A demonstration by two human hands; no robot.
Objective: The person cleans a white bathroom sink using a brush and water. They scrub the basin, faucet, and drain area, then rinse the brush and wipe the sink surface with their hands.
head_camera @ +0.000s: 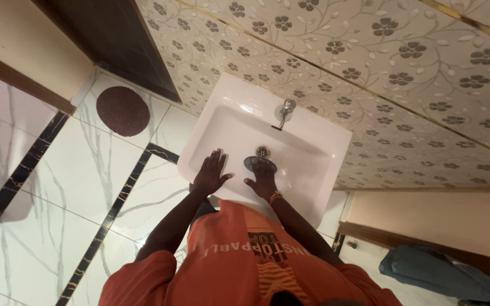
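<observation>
Tiled bathroom: one sink (336, 141), two hands inside.

My left hand (211, 171) lies flat, fingers spread, on the basin floor of the white sink (319, 139). My right hand (263, 182) presses a dark round pad (259, 164) just below the drain (262, 152). Chrome tap (284, 110) at the back rim. Flowered wall tiles (404, 62) behind; round brown mat (123, 110) on the marble floor.
</observation>
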